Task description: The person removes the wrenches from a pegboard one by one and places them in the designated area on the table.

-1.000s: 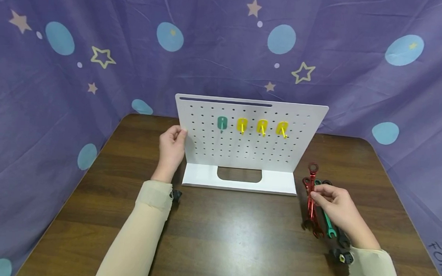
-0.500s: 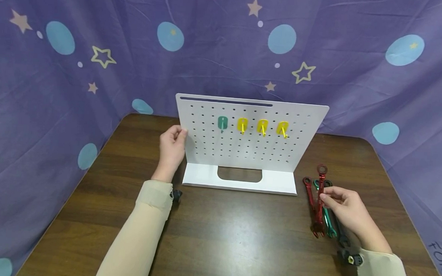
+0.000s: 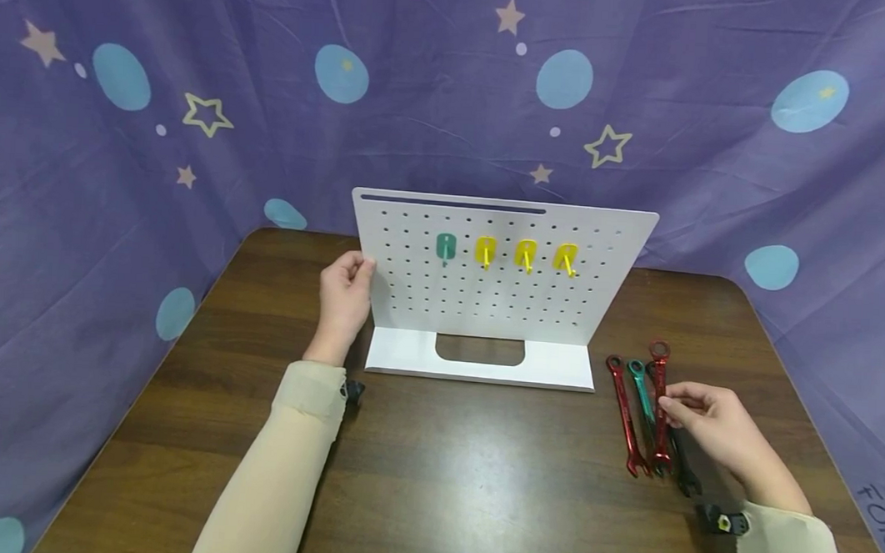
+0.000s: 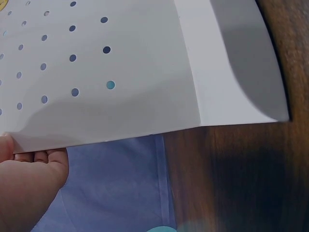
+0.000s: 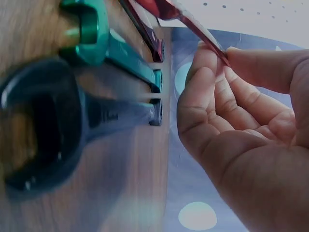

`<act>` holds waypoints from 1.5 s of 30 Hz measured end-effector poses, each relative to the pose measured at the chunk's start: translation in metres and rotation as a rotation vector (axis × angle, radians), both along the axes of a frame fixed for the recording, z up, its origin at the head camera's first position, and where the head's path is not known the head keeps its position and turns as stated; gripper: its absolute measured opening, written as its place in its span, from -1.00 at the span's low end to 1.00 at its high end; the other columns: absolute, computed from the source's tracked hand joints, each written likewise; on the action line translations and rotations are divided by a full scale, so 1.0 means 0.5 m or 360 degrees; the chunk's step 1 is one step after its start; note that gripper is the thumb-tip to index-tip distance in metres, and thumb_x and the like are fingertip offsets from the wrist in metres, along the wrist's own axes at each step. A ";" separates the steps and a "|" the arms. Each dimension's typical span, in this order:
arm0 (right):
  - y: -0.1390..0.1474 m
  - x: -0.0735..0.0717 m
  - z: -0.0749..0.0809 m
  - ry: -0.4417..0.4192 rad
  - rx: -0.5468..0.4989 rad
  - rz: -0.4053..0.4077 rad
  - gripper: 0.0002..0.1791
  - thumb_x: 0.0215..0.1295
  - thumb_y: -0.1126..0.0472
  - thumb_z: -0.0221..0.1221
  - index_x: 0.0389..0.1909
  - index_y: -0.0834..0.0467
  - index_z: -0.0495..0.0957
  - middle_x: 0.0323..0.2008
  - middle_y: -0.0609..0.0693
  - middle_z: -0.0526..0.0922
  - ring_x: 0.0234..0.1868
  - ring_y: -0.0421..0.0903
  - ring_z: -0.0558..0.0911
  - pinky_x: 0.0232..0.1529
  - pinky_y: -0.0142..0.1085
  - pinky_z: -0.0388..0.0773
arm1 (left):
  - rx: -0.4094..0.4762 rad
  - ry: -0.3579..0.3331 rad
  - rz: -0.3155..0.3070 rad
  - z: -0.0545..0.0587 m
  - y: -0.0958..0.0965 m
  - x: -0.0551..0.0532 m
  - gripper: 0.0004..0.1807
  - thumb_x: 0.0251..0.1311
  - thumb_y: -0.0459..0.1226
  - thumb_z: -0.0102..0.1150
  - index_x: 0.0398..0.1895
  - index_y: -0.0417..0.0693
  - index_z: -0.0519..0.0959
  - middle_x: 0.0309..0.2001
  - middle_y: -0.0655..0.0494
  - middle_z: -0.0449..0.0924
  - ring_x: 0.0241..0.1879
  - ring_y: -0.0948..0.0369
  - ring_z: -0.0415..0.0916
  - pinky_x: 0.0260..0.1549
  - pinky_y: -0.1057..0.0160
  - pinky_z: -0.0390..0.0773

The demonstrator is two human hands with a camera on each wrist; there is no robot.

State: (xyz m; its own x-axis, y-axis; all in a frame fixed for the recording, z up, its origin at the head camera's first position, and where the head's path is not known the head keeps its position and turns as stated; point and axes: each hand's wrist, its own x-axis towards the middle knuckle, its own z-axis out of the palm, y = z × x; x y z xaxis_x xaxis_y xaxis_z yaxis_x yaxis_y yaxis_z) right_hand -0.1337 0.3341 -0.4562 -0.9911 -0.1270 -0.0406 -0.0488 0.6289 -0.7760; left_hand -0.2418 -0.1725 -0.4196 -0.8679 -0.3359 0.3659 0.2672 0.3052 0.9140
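Note:
My right hand (image 3: pixel 716 416) pinches a red combination wrench (image 3: pixel 660 396) between thumb and fingers, above the other wrenches at the right of the table. Beneath it lie a green wrench (image 3: pixel 642 396) and a black wrench (image 5: pixel 63 121), both partly covered in the head view. A second red wrench (image 3: pixel 626 416) rests just left of them. At the left side of a white pegboard (image 3: pixel 486 300), my left hand (image 3: pixel 345 296) grips its edge with thumb and curled fingers. The left wrist view shows this pegboard edge (image 4: pixel 111 130) between thumb and fingers.
Across the pegboard's upper part sit a green hook (image 3: pixel 446 247) and three yellow hooks (image 3: pixel 525 254); nothing hangs on them. The pegboard stands on a wooden table (image 3: pixel 462 470). A purple patterned curtain (image 3: pixel 437 84) surrounds the table's back and sides.
My right hand has moved right with the red wrench, away from the other red wrench and over the green and black ones. My left hand stays at the pegboard edge.

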 end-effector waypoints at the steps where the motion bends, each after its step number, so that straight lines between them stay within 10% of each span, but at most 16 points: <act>1: 0.002 0.001 0.000 0.0002 -0.0001 0.0002 -0.71 0.49 0.27 0.18 -0.02 0.47 0.59 -0.26 0.17 0.73 -0.33 -0.16 0.68 -0.30 -0.27 0.64 | 0.0001 -0.0003 -0.0002 0.000 0.000 0.000 -0.85 0.42 -0.46 0.14 -0.23 -0.45 0.63 -0.46 -0.33 0.55 -0.57 0.33 0.23 -0.57 0.39 0.25; 45: 0.103 0.010 -0.014 -0.0142 0.0062 0.0114 -0.78 0.48 0.31 0.17 -0.16 0.45 0.62 -0.49 -0.02 0.60 -0.46 -0.18 0.56 -0.42 -0.29 0.52 | -0.0016 -0.0006 0.0007 -0.001 0.000 0.001 -0.85 0.43 -0.43 0.14 -0.23 -0.42 0.63 -0.56 -0.13 0.46 -0.59 0.30 0.20 -0.60 0.38 0.21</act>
